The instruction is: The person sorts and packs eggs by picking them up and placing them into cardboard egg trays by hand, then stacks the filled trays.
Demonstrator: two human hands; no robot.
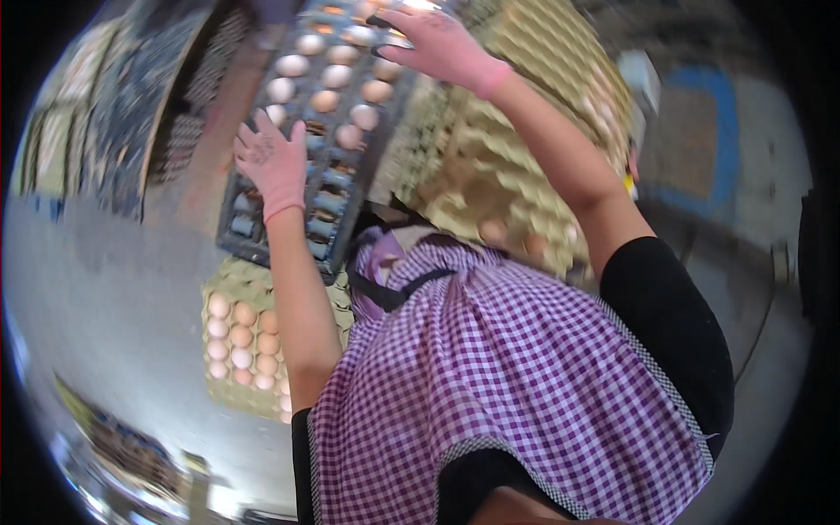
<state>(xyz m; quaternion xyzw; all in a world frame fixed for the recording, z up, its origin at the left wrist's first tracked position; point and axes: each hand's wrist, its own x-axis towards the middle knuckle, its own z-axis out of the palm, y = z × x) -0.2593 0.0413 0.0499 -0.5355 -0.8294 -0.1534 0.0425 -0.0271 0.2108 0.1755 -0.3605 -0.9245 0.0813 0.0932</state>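
Note:
Eggs, white to brown, lie in rows on a dark-framed roller conveyor (337,271) ahead of me. My left hand (273,164), in a pink glove, is over its left side with fingers spread and holds nothing. Its fingertips are close to a pale egg (276,115). Farther off, my right hand (442,51) reaches across from the right, also gloved in pink, with black fingertips. Its thumb and fingers are stretched apart around the area of a white egg (359,35); I see nothing gripped. Bare grey-blue rollers (322,226) show at the near end.
To the right are stacked pulp egg trays (542,44) and a tray with a few brown eggs (493,231). A partly filled egg tray (242,385) sits at the near left. A wooden-edged structure (179,79) stands left of the conveyor.

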